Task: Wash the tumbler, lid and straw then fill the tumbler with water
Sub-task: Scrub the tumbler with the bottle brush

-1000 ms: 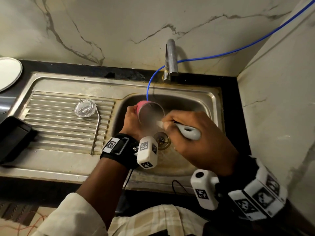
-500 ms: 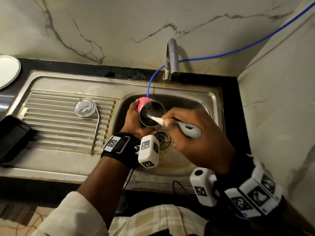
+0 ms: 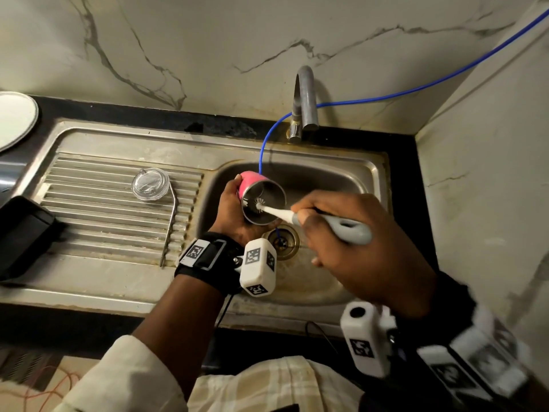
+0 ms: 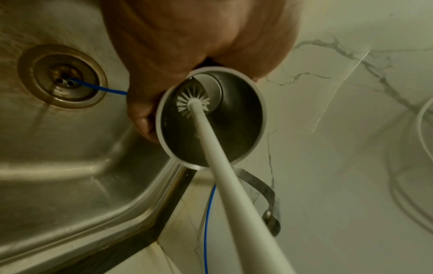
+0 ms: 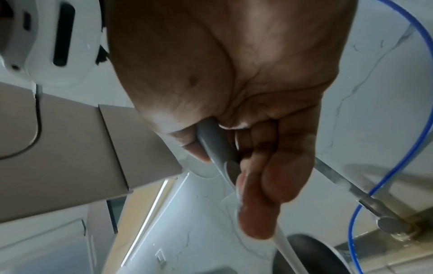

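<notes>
My left hand grips the pink tumbler over the sink basin, tilted so its steel mouth faces right. In the left wrist view the tumbler shows its inside, with the white brush head against the bottom. My right hand holds the bottle brush by its grey handle; its white shaft runs into the tumbler. The right wrist view shows my fingers curled round the brush handle. The clear lid and the bent metal straw lie on the ribbed drainboard at left.
The steel sink has a drain just below the tumbler. A tap stands behind the basin, and a thin blue tube runs from the right wall down into the drain. A black object and a white plate sit at far left.
The tumbler has tipped more toward the right and its inside now shows sharply. The brush has shifted inside it, with its head now visible near the bottom. The lid and straw have not moved.
</notes>
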Available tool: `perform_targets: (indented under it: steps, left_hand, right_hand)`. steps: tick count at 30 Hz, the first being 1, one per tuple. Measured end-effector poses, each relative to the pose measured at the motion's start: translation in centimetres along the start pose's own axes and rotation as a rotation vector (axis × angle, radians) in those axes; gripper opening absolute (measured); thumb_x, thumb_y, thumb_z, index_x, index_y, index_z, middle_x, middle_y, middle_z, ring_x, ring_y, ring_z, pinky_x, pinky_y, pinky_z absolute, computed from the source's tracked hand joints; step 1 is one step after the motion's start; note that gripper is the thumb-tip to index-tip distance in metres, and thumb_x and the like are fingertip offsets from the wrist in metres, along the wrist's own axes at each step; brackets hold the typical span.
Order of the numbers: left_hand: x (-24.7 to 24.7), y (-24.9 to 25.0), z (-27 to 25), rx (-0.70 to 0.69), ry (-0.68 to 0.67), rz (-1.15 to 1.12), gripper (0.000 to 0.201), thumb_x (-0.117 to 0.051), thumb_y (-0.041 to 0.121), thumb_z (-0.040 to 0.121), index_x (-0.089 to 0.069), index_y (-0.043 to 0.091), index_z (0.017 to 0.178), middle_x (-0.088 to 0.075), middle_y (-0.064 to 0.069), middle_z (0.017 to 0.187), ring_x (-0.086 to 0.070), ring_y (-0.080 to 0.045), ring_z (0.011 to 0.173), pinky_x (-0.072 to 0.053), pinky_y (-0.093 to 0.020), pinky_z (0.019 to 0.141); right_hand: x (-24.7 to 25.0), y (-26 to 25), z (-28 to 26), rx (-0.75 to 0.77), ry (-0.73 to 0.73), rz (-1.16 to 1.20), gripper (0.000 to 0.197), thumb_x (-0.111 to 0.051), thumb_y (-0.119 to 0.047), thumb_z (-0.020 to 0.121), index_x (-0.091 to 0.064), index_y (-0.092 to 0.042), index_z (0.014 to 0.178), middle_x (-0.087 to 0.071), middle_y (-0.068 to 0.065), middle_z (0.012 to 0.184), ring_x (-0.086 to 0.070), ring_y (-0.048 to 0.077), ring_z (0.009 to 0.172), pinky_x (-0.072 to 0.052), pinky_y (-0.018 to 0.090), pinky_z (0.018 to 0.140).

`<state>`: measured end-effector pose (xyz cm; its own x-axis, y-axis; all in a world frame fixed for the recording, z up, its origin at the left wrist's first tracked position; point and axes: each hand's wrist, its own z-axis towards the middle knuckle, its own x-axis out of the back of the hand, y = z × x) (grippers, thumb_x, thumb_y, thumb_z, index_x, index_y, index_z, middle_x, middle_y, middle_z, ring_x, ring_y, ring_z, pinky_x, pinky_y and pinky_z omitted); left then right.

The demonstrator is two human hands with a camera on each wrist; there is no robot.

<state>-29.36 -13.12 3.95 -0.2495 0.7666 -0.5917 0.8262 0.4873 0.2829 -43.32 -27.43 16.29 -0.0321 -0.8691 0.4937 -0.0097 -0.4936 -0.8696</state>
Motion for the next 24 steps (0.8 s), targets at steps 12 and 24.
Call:
perform_targets:
  steps: [12,24]
  left_hand:
    - [0.6,0.4,-0.3,-0.062,0.054,-0.101,0.059,-0.038,0.046,0.100,-0.068,0.001,0.124,-0.068,-0.021,0.130,-0.062,-0.034,0.126,-0.045,-0.049,0.112]
    - [0.4,-0.1,-0.5,-0.087,0.013,0.075,0.059,-0.036,0.053,0.102,-0.068,0.004,0.109,-0.069,-0.020,0.108,-0.063,-0.034,0.098,-0.052,-0.045,0.088]
  right_hand:
    - [3.2,-2.0,-2.9,-0.015,-0.106,0.011,0.021,-0.056,-0.017,0.106,-0.072,-0.013,0.093,-0.064,0.010,0.069,-0.064,0.029,0.057,-0.050,0.052,0.053]
    - [0.9,-1.1,-0.1,-0.068,-0.029,-0.008,0.023,-0.057,-0.022,0.103,-0.073,-0.015,0.087,-0.064,-0.002,0.063,-0.065,0.013,0.056,-0.059,0.043,0.054]
